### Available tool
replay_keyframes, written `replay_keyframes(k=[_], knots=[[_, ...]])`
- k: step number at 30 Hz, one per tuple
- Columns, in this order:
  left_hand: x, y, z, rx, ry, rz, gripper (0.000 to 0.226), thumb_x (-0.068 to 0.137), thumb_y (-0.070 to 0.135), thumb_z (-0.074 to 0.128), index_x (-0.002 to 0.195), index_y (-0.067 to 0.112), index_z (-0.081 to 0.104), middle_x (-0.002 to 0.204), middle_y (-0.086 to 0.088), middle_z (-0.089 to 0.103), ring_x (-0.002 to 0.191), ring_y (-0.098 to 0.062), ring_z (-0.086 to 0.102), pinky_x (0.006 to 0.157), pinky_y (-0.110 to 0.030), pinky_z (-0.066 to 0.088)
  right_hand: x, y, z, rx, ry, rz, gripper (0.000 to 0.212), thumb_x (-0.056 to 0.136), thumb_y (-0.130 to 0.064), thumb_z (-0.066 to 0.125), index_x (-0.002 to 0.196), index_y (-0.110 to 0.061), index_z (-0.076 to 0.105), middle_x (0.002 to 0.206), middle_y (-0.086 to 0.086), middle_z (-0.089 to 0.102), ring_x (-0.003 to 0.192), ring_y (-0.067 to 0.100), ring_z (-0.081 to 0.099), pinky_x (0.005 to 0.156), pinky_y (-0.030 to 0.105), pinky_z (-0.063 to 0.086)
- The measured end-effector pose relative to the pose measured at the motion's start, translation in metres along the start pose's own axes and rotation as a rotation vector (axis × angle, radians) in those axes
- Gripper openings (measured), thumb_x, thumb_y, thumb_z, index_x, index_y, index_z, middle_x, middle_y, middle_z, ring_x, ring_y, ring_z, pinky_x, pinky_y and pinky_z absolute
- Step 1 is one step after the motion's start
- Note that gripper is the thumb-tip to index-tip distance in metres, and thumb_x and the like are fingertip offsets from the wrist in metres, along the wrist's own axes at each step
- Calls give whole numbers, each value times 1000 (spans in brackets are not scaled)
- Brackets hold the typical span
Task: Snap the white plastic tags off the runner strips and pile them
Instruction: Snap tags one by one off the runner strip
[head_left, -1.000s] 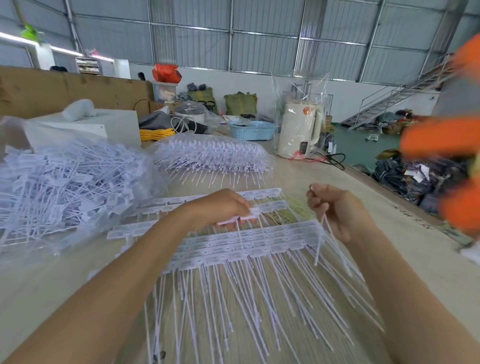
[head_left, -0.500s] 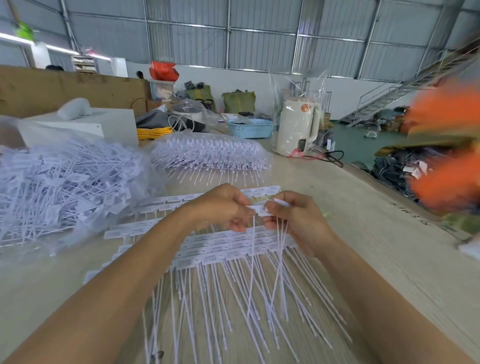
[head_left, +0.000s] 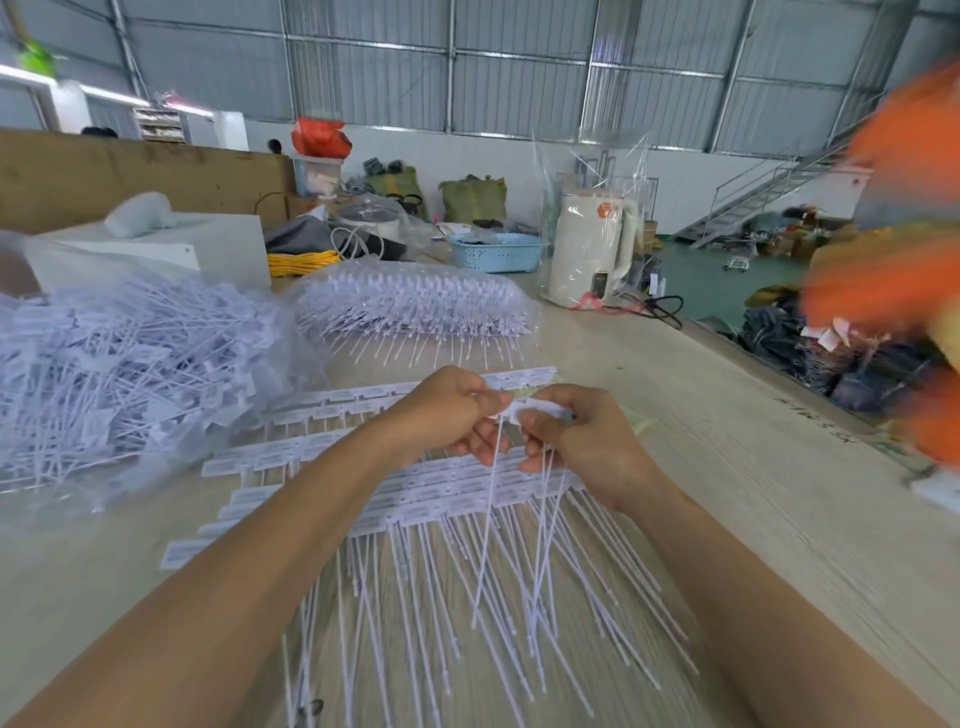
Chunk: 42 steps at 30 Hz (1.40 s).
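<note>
Head view: left hand (head_left: 448, 415) and right hand (head_left: 582, 436), tags (head_left: 540, 410) in grip.

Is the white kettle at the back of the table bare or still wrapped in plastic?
Wrapped. The white kettle stands upright inside a clear plastic bag, which rises crinkled above its lid.

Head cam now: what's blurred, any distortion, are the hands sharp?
Head view: orange shape at right edge is heavily motion-blurred, unidentifiable; wide-angle bends the roof beams and table edge; left hand, right hand and the white tag they pinch are fairly sharp; lighting even, soft shadows.
</note>
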<state>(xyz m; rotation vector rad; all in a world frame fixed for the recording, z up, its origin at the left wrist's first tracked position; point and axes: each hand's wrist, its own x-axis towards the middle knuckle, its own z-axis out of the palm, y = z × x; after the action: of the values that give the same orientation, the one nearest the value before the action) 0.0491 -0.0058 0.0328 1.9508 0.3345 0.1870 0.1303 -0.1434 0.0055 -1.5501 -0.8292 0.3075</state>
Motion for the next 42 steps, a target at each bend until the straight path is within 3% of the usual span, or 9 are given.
replay_keyframes(k=[8, 11, 15, 19, 23, 26, 34, 38, 42], knots=[[0, 5, -4, -360, -94, -185, 18, 96, 13, 49, 78, 11, 49, 43, 2, 46, 33, -6, 35, 33, -13, 24, 0, 2, 8, -262, 163, -207, 16, 88, -1, 60, 75, -10, 63, 58, -1, 56, 45, 14, 60, 49, 47, 56], [2, 6, -5, -501, -158, -309, 20, 96, 15, 45, 76, 12, 46, 41, 6, 40, 30, -2, 29, 31, -11, 19, 1, 5, 9, -490, 199, -433, 7, 85, 5, 58, 81, 1, 63, 74, 7, 58, 62, 30, 62, 56, 51, 53], [4, 7, -7, -565, -200, -359, 26, 96, 15, 42, 71, 11, 47, 40, 7, 38, 27, 0, 29, 29, -8, 18, 3, 6, 7, -533, 224, -493, 8, 85, 6, 56, 85, 3, 63, 77, 7, 57, 63, 33, 62, 55, 49, 53], [5, 9, -6, -602, -224, -372, 26, 96, 15, 40, 70, 12, 45, 39, 8, 37, 26, 0, 28, 28, -8, 18, 6, 9, 8, -450, 247, -372, 14, 85, 6, 55, 80, -4, 63, 75, 6, 56, 62, 29, 64, 52, 42, 56], [6, 9, -2, -677, -213, -369, 29, 95, 16, 41, 67, 13, 44, 39, 8, 39, 26, 0, 29, 27, -7, 19, 7, 11, 7, -264, 213, -246, 25, 87, 4, 57, 70, -13, 58, 61, 7, 49, 44, 8, 56, 42, 30, 54], [7, 8, 1, -686, -167, -326, 28, 95, 16, 44, 67, 14, 43, 39, 8, 39, 26, 0, 29, 27, -8, 19, 7, 10, 7, -186, 201, -205, 18, 88, 2, 58, 72, -5, 58, 62, 15, 51, 39, 10, 55, 40, 24, 49], [10, 3, 5, -628, -86, -283, 25, 92, 14, 46, 68, 15, 41, 38, 9, 38, 26, 0, 27, 28, -9, 18, 7, 7, 8, -76, 178, -88, 23, 89, 3, 58, 69, -8, 57, 61, 10, 49, 36, 7, 51, 41, 23, 49], [11, -1, 8, -631, -85, -285, 25, 92, 14, 46, 68, 15, 42, 39, 9, 37, 27, 0, 26, 27, -9, 18, 7, 9, 12, -87, 168, -78, 25, 88, 3, 60, 67, -11, 57, 61, 9, 51, 37, 8, 53, 42, 30, 53], [7, -5, -8, -600, -117, -240, 33, 89, 12, 51, 56, 14, 53, 38, 8, 35, 27, -3, 27, 27, -11, 20, 16, 20, -7, -209, 367, 58, 15, 85, 4, 58, 71, 0, 59, 57, 9, 51, 36, 9, 50, 40, 21, 44]])
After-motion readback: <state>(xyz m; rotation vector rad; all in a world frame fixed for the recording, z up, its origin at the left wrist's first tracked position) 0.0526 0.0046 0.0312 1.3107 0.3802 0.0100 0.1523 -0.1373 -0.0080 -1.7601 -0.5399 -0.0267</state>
